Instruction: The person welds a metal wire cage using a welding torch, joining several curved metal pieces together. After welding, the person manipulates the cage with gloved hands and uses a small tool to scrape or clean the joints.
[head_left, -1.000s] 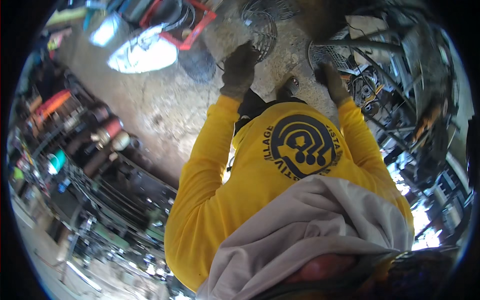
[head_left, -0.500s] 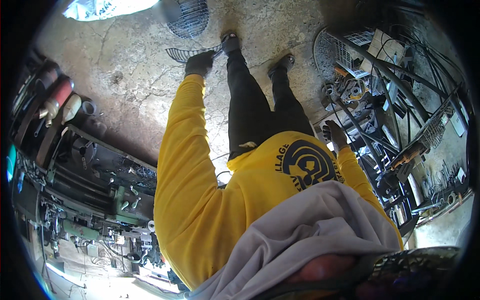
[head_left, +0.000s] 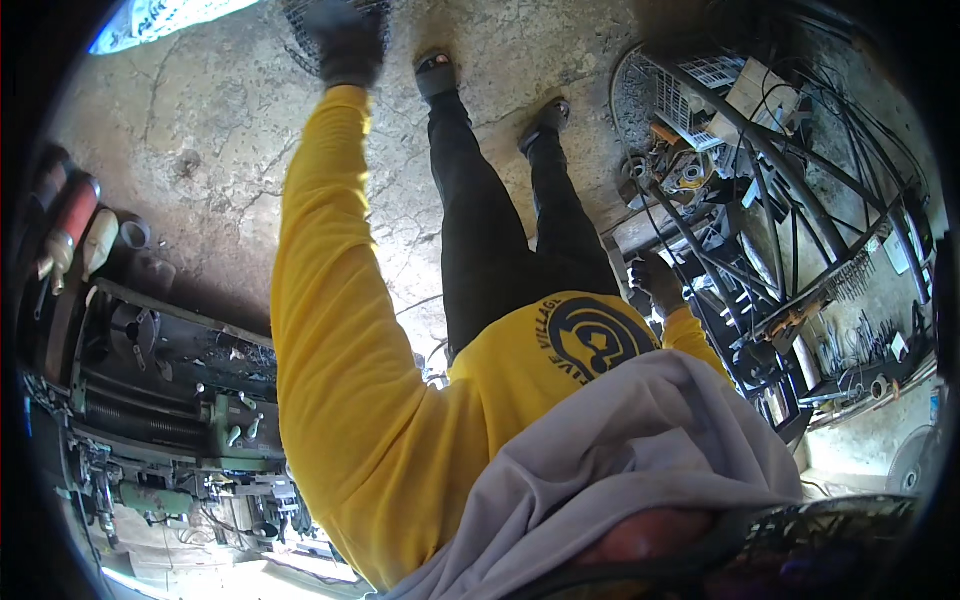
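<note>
My left hand [head_left: 345,45], in a dark glove, reaches far out at the top left. It is smeared by motion, and its fingers cannot be made out. It covers part of a round dark wire grille [head_left: 300,42] on the floor; I cannot tell whether it touches or holds this grille. The curved black wire rack seen earlier does not show. My right hand [head_left: 657,283], also dark-gloved, hangs low beside my right hip. Its fingers are loosely bent and apart, with nothing seen in them, close to a pile of metal frames.
Cracked concrete floor [head_left: 220,190] lies around my feet. On the right stand black metal frames [head_left: 795,190], a white wire basket [head_left: 690,105], cables and machine parts. A green-grey lathe-like machine [head_left: 150,410] runs along the left, with a red cylinder [head_left: 75,215] beyond it. A bright bag-like sheet [head_left: 160,18] lies top left.
My left hand has swung forward and left, from holding the curved wire rack near my foot to over the round grille. My right hand has dropped slightly nearer my body, fingers more bent.
</note>
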